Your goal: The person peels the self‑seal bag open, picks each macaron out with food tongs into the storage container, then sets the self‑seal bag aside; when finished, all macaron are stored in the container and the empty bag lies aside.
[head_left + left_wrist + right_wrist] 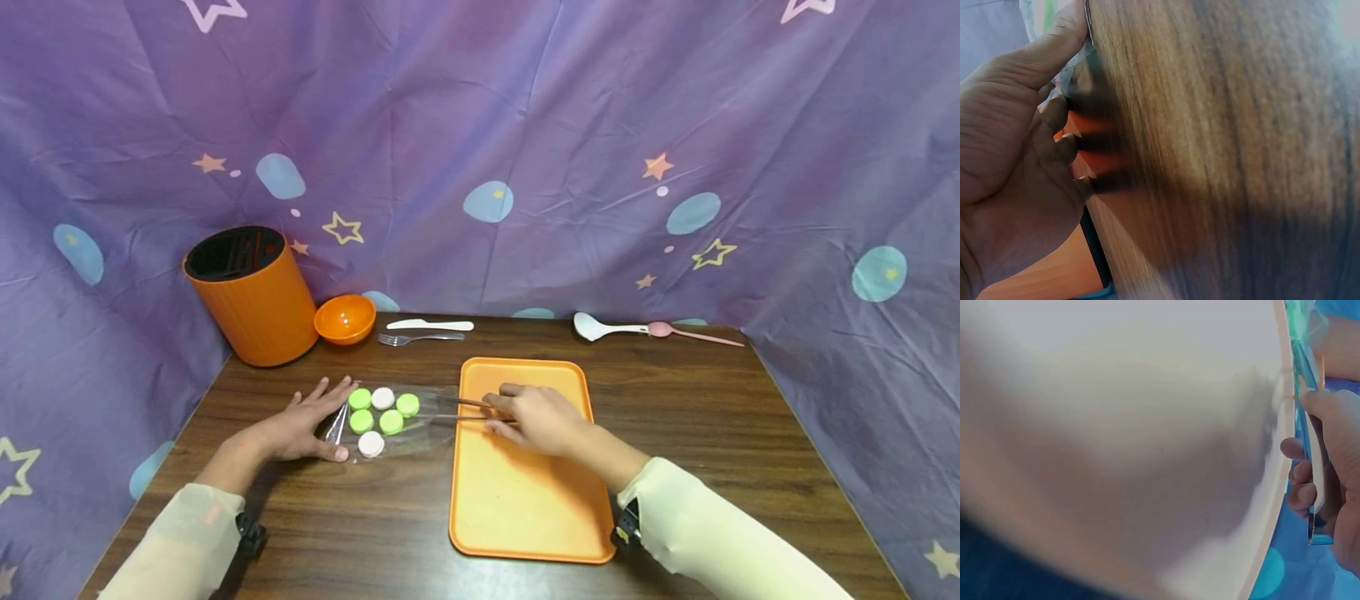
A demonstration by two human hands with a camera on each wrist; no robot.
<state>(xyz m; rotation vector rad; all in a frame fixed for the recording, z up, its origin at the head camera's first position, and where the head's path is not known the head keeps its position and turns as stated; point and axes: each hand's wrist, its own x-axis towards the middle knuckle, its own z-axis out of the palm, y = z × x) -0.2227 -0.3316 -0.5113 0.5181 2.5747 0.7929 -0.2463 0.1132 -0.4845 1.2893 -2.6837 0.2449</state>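
A clear plastic bag (423, 433) lies on the wooden table with several small round pieces, light green (392, 422) and white (371, 444), showing through it. My left hand (303, 425) rests at the bag's left end, fingers spread and thumb low; its fingertips touch the plastic in the left wrist view. My right hand (542, 419) grips metal tongs (1321, 539) above an orange tray (525, 508). The arms of the tongs point left toward the bag; whether their tips are inside it I cannot tell.
At the back left stand an orange knife block (258, 312) and an orange bowl (345, 320). A white knife (431, 325) and a fork (420, 338) lie beside them. Along the back right lie a white ladle (592, 327) and a pink spoon (662, 330). Purple cloth hangs behind.
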